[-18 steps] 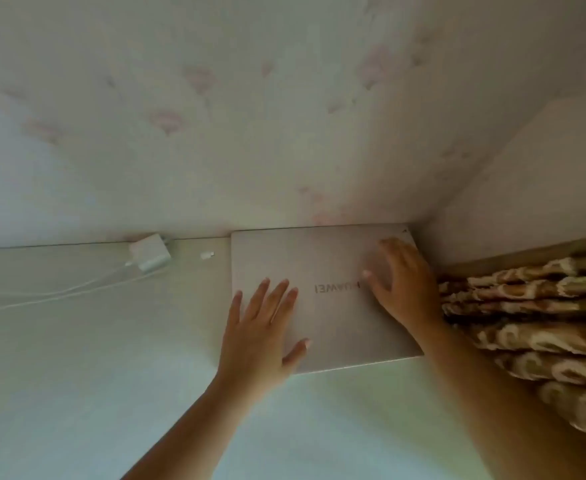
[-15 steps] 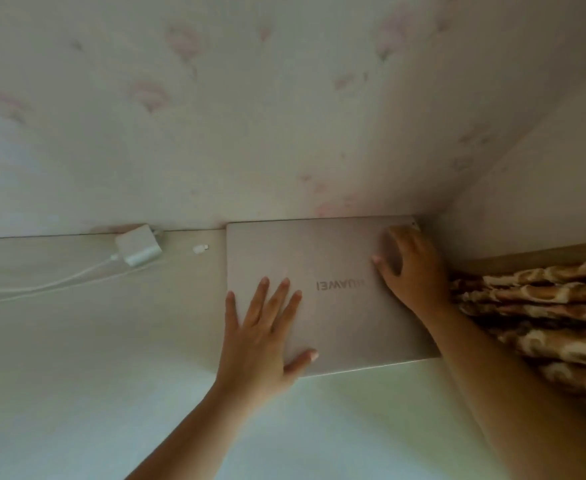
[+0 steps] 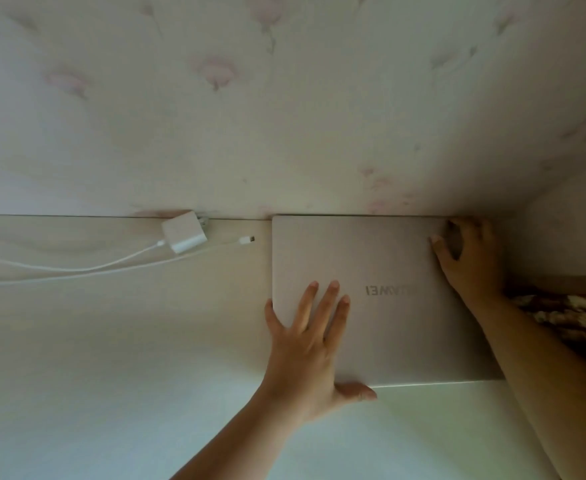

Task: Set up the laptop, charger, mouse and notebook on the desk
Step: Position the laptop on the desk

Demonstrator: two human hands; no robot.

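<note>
Starting far left: white cable (image 3: 76, 268) runs across the pale desk (image 3: 111, 341) to the white charger (image 3: 184, 234) lying against the floral wall (image 3: 284, 98), loose plug end (image 3: 248, 240) just beside the laptop (image 3: 388, 327). Laptop closed, flat on the desk, back edge at the wall, logo upside down. Left hand (image 3: 310, 344) fingers spread, palm flat on the lid's near-left corner, thumb at the front edge. Right hand (image 3: 468, 258) curled, fingertips pressing the far-right corner. Patterned fabric (image 3: 568, 320) at right.
</note>
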